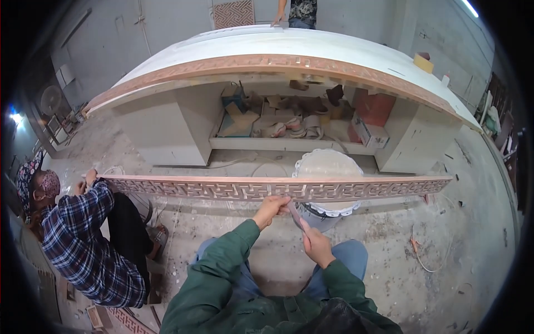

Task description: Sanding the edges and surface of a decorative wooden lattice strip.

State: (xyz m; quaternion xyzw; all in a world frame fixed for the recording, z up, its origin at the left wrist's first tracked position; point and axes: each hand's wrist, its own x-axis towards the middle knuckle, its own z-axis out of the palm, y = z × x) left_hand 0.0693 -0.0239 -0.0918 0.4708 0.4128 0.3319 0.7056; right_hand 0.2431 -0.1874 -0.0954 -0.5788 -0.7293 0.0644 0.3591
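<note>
A long, narrow wooden lattice panel point(222, 189) with a cut-out geometric pattern lies crosswise in front of me. My left hand point(271, 211) is closed at its near edge, pinching the upper end of a thin greyish strip point(295, 213) that looks like sandpaper. Lower and to the right, my right hand point(317, 247) grips the strip's other end. The strip slants between both hands, its top at the panel's lower edge. Beneath the panel stands a bucket point(322, 220) with a pale, ragged-edged top point(328, 164).
At left a co-worker in a plaid shirt point(92, 239) sits with hands at the panel's left end. Ahead, a white worktable point(233, 42) carries another lattice strip point(222, 63); its shelf holds boxes and scraps. Another person point(302, 14) stands behind it. An orange-ended cord point(417, 247) lies at right.
</note>
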